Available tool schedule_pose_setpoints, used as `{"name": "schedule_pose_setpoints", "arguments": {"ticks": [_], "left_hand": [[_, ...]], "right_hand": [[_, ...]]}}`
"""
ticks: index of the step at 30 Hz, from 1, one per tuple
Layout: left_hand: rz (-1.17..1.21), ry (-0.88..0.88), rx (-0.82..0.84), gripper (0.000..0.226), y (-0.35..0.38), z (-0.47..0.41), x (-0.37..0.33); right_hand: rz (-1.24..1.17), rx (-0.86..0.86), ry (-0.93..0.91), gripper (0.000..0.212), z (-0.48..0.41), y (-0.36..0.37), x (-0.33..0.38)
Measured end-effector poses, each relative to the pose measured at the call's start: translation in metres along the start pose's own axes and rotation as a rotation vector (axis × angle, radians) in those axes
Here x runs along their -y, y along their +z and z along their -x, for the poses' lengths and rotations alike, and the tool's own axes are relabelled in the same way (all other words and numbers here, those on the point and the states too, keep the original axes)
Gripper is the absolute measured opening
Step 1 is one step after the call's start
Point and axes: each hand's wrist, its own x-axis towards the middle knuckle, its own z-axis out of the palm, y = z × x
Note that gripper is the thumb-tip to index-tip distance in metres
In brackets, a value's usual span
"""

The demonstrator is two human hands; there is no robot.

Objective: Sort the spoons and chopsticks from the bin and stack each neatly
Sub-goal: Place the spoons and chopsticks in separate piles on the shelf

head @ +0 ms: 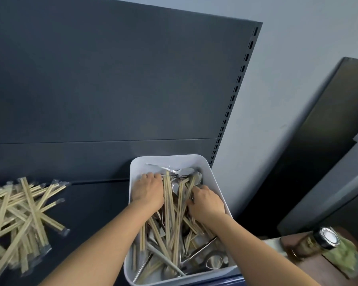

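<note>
Inside the white bin (212,178), left hand (148,189) and right hand (207,201) seemingly curl fingers (153,176) around slim wooden chopsticks (167,196) among shiny spoons (185,171).

The bin (137,168) sits on the shelf (95,203) with its far end against the back panel (112,79). Inside it, chopsticks (175,205) and spoons (213,263) lie mixed, one over another. Well to the bin's left a sorted pile (25,209) of chopsticks lies on the same shelf, and to the bin's right, past the shelf's end, is a jar (316,242). The left hand (148,190) and right hand (207,203) are both down in the bin's far half, one on either side of some chopsticks.
</note>
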Motion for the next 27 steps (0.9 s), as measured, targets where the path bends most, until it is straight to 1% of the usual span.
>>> {"name": "schedule_pose_setpoints", "arguments": {"ticks": [5, 10, 12, 14, 17, 18, 20, 21, 22, 23, 24, 27], "left_hand": [[-0.011, 0.001, -0.15, 0.033, 0.004, -0.023, -0.005], [-0.013, -0.051, -0.128, 0.023, -0.005, -0.042, -0.004], [0.019, -0.053, -0.133, 0.025, -0.011, -0.045, 0.0], [0.016, -0.028, -0.124, 0.034, -0.016, -0.048, 0.004], [-0.096, 0.059, -0.118, 0.045, -0.022, -0.054, 0.004], [-0.134, 0.087, -0.116, 0.048, -0.024, -0.057, 0.004], [-0.183, 0.134, -0.089, 0.052, -0.024, -0.059, 0.003], [-0.194, 0.15, -0.058, 0.048, -0.023, -0.06, 0.002], [-0.204, 0.156, -0.023, 0.04, -0.022, -0.059, 0.001], [-0.211, 0.152, 0.015, 0.032, -0.022, -0.058, 0.001], [-0.213, 0.137, 0.053, 0.029, -0.021, -0.057, 0.0], [-0.209, 0.089, 0.113, 0.034, -0.021, -0.054, -0.004]], "right_hand": [[-0.003, -0.011, 0.007, 0.032, -0.014, -0.003, 0.004], [-0.018, 0.039, 0.015, 0.032, -0.023, -0.007, 0.005], [-0.018, 0.069, 0.03, 0.032, -0.026, -0.009, 0.005], [-0.019, 0.097, 0.07, 0.042, -0.028, -0.011, 0.005], [0.035, 0.187, 0.139, 0.068, -0.031, -0.009, 0.005], [0.074, 0.223, 0.146, 0.07, -0.032, -0.008, 0.005], [0.135, 0.283, 0.135, 0.061, -0.032, -0.009, 0.005], [0.146, 0.293, 0.131, 0.057, -0.032, -0.01, 0.004], [0.147, 0.29, 0.129, 0.056, -0.031, -0.011, 0.004], [0.145, 0.276, 0.128, 0.057, -0.03, -0.012, 0.003], [0.143, 0.257, 0.124, 0.06, -0.029, -0.012, 0.003], [0.109, 0.197, 0.118, 0.07, -0.025, -0.013, 0.003]]}}
